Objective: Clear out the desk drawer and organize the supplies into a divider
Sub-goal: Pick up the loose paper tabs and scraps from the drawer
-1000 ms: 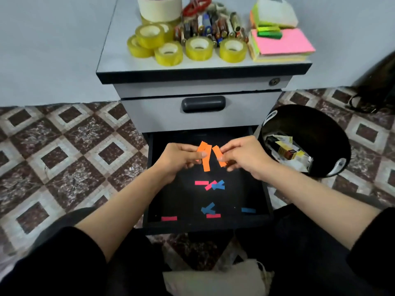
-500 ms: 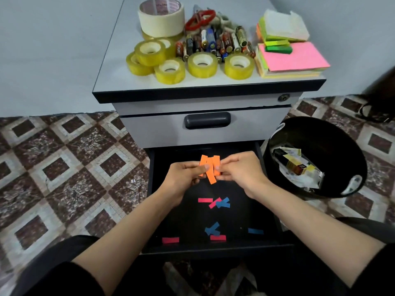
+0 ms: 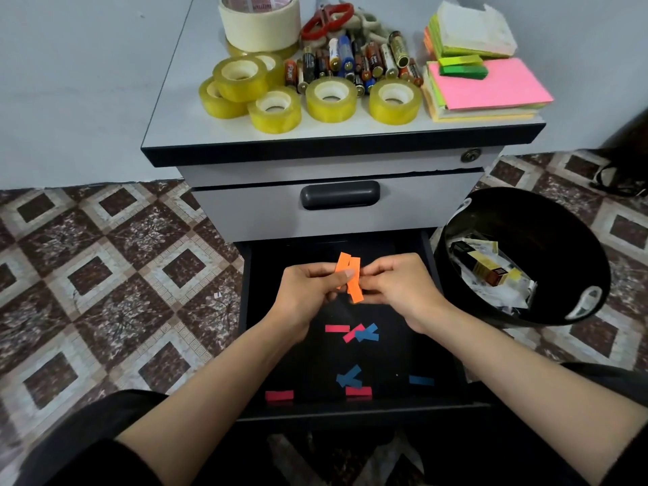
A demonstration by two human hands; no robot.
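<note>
Patterned floor tiles (image 3: 105, 275) surround a grey cabinet whose bottom drawer (image 3: 403, 352) stands open. Above it, the left hand (image 3: 308, 292) pinches a few orange paper strips (image 3: 352, 275), and the right hand (image 3: 396, 285) pinches them from the other side. Squaring the edges into one stack before letting go looks wise, since loose strips would scatter. Red and blue strips (image 3: 354, 333) lie on the drawer floor nearer the person, with a black bin (image 3: 561, 219) on the right.

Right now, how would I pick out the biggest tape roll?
Find the grey cabinet top above the open drawer. At its back left, behind the small yellow tape rolls, sits the masking tape roll. It alone is cream and far wider than the others.
</note>
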